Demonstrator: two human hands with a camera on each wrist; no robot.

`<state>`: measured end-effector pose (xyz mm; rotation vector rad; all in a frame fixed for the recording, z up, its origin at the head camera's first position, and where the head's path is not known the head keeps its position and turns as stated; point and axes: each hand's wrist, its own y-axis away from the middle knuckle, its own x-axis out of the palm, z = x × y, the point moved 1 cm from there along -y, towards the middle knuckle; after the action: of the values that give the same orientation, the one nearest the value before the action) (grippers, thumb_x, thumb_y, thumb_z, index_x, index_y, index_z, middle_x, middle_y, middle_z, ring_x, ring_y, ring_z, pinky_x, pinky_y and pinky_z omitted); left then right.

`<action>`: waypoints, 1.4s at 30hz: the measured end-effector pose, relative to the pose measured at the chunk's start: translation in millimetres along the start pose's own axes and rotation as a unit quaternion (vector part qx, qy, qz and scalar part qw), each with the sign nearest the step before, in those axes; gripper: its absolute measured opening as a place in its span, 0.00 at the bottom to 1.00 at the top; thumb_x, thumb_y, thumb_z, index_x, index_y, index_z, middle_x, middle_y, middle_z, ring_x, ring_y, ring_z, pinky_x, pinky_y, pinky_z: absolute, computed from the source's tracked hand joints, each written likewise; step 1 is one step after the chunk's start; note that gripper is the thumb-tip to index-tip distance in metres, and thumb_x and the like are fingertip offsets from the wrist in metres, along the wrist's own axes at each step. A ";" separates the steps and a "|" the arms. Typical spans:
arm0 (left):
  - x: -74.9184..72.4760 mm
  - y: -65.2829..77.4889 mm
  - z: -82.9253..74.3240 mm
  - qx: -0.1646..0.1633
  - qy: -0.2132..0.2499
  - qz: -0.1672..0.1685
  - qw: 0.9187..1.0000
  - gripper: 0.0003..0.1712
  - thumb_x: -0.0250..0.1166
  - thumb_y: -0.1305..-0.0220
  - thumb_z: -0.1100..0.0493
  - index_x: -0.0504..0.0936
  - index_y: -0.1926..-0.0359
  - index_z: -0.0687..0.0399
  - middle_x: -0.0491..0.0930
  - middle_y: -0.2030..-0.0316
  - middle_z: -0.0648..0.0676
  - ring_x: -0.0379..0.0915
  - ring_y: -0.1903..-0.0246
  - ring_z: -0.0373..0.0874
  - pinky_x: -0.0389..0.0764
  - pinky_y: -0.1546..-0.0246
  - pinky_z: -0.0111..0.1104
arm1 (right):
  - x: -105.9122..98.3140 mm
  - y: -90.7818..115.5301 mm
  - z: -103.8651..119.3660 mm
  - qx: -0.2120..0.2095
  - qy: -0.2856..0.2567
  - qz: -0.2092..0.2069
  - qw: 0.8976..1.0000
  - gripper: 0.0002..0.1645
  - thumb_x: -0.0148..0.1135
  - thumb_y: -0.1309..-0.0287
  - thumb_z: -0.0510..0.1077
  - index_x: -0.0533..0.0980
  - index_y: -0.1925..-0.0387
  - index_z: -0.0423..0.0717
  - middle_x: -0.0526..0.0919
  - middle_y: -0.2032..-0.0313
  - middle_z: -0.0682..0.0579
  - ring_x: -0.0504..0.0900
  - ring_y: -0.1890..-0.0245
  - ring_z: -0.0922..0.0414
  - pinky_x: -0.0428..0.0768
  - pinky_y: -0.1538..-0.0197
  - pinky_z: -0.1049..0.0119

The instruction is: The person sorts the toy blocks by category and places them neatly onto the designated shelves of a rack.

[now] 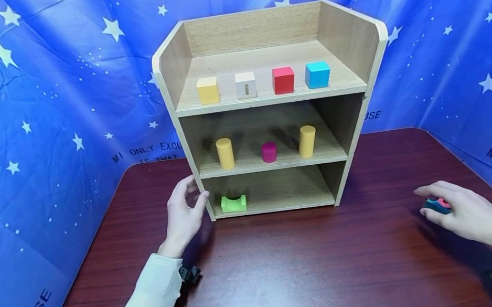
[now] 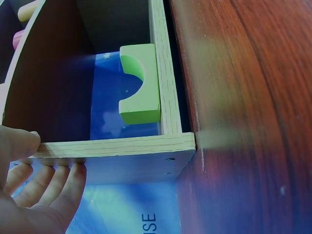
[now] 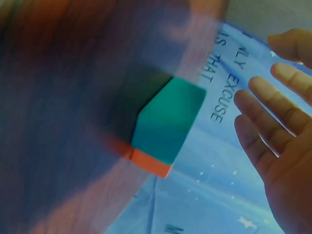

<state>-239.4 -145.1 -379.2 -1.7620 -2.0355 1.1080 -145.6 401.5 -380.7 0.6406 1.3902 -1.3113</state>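
My left hand grips the left side panel of a wooden shelf unit. In the left wrist view its thumb is on the panel's front edge and its fingers lie along the outer face. A light green block with a curved notch rests on the bottom shelf near it. At the right, my right hand hovers with parted fingers over a teal block and a red piece on the table. The right wrist view shows a gap between fingers and blocks.
A yellow cube, white cube, red cube and blue cube line the top shelf. Two yellow cylinders flank a short magenta cylinder on the middle shelf. A blue starred cloth hangs behind the table.
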 end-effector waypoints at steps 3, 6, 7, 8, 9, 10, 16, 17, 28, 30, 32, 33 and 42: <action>-2.5 -1.0 -14.4 -0.002 -0.004 0.003 1.000 0.23 0.65 0.47 0.78 0.74 0.48 0.73 0.79 0.60 0.70 0.79 0.60 0.59 0.85 0.60 0.46 | 0.3 2.6 -6.7 0.013 0.001 0.009 1.000 0.26 0.74 0.54 0.44 0.77 0.51 0.44 0.80 0.55 0.45 0.78 0.60 0.46 0.76 0.64 0.52; -4.5 -1.3 -24.1 -0.004 -0.009 0.006 1.000 0.23 0.65 0.47 0.78 0.74 0.48 0.74 0.79 0.59 0.70 0.79 0.59 0.59 0.85 0.60 0.45 | 1.4 4.6 -12.2 0.016 -0.002 0.011 1.000 0.26 0.74 0.55 0.43 0.77 0.52 0.43 0.80 0.56 0.42 0.78 0.59 0.44 0.75 0.63 0.47; -4.7 -1.4 -25.2 -0.004 -0.010 0.006 1.000 0.23 0.65 0.47 0.78 0.74 0.48 0.74 0.79 0.60 0.69 0.79 0.59 0.59 0.85 0.60 0.45 | 1.6 5.3 -13.6 0.017 0.000 0.011 1.000 0.26 0.75 0.56 0.43 0.77 0.52 0.43 0.80 0.56 0.42 0.77 0.58 0.43 0.75 0.63 0.47; -5.0 -1.4 -26.5 -0.004 -0.010 0.006 1.000 0.23 0.65 0.47 0.78 0.74 0.48 0.74 0.79 0.60 0.70 0.79 0.59 0.59 0.85 0.60 0.45 | 2.0 5.9 -15.2 0.016 -0.002 0.013 1.000 0.27 0.75 0.56 0.42 0.77 0.52 0.42 0.80 0.56 0.41 0.77 0.58 0.42 0.74 0.63 0.45; -5.1 -1.1 -27.1 -0.003 -0.010 0.006 1.000 0.23 0.65 0.47 0.78 0.74 0.48 0.74 0.79 0.60 0.69 0.79 0.60 0.59 0.85 0.60 0.45 | 2.3 6.6 -16.4 0.018 0.002 0.013 1.000 0.27 0.75 0.57 0.42 0.77 0.53 0.43 0.80 0.57 0.41 0.77 0.58 0.42 0.75 0.63 0.45; -5.0 -1.0 -27.2 -0.002 -0.010 0.006 1.000 0.23 0.65 0.47 0.78 0.74 0.48 0.74 0.79 0.60 0.69 0.79 0.60 0.59 0.85 0.60 0.45 | 2.9 7.4 -17.9 0.018 0.007 0.012 1.000 0.27 0.76 0.58 0.42 0.77 0.53 0.43 0.80 0.57 0.41 0.77 0.58 0.43 0.75 0.63 0.45; -4.1 -0.8 -24.7 0.000 -0.006 0.005 1.000 0.23 0.66 0.47 0.78 0.74 0.48 0.74 0.79 0.60 0.69 0.79 0.60 0.59 0.85 0.60 0.46 | 3.1 10.6 -25.1 0.027 0.016 0.024 0.999 0.30 0.76 0.61 0.43 0.76 0.52 0.42 0.80 0.59 0.41 0.78 0.62 0.44 0.78 0.66 0.45; -4.0 -0.9 -24.4 0.000 -0.005 0.005 1.000 0.23 0.65 0.47 0.78 0.74 0.48 0.74 0.79 0.60 0.69 0.79 0.60 0.59 0.85 0.60 0.46 | 2.8 11.0 -26.1 0.030 0.013 0.031 0.999 0.31 0.76 0.60 0.43 0.76 0.51 0.41 0.79 0.59 0.40 0.78 0.62 0.43 0.78 0.66 0.44; -4.3 -0.7 -25.2 -0.002 -0.001 0.007 1.000 0.23 0.65 0.47 0.78 0.74 0.48 0.74 0.78 0.59 0.71 0.79 0.60 0.59 0.85 0.60 0.46 | 6.5 14.2 -38.4 0.041 0.031 0.050 0.997 0.34 0.76 0.61 0.42 0.74 0.48 0.40 0.78 0.57 0.37 0.77 0.63 0.43 0.79 0.68 0.45; -4.3 -0.7 -25.2 -0.001 0.000 0.007 1.000 0.23 0.65 0.47 0.78 0.73 0.48 0.74 0.78 0.59 0.72 0.79 0.60 0.60 0.84 0.60 0.47 | 6.5 14.0 -38.6 0.042 0.032 0.054 0.997 0.34 0.75 0.61 0.41 0.74 0.48 0.39 0.78 0.57 0.36 0.77 0.62 0.42 0.78 0.68 0.44; -4.3 -0.8 -25.3 -0.002 -0.002 0.007 1.000 0.23 0.65 0.47 0.78 0.74 0.48 0.74 0.78 0.60 0.71 0.79 0.60 0.59 0.85 0.60 0.47 | 6.5 13.5 -38.1 0.041 0.031 0.058 0.997 0.33 0.74 0.60 0.41 0.74 0.49 0.39 0.78 0.57 0.36 0.78 0.62 0.41 0.78 0.67 0.43; -4.3 -0.8 -25.5 -0.002 -0.003 0.007 1.000 0.23 0.65 0.47 0.78 0.74 0.48 0.74 0.78 0.60 0.71 0.79 0.60 0.59 0.85 0.60 0.47 | 6.5 13.3 -37.7 0.041 0.031 0.061 0.997 0.32 0.74 0.59 0.41 0.74 0.48 0.39 0.79 0.57 0.35 0.78 0.62 0.40 0.78 0.67 0.42; -4.8 -1.2 -26.0 -0.009 0.003 0.010 1.000 0.23 0.65 0.46 0.78 0.73 0.47 0.74 0.78 0.59 0.69 0.79 0.59 0.60 0.84 0.59 0.46 | 9.7 11.9 -37.1 0.055 0.043 0.081 0.994 0.29 0.72 0.56 0.41 0.74 0.50 0.40 0.81 0.66 0.41 0.78 0.65 0.42 0.77 0.70 0.44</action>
<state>-223.2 -139.5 -359.1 -1.7957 -2.0357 1.0914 -149.8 436.3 -400.4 0.8762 1.3122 -1.2493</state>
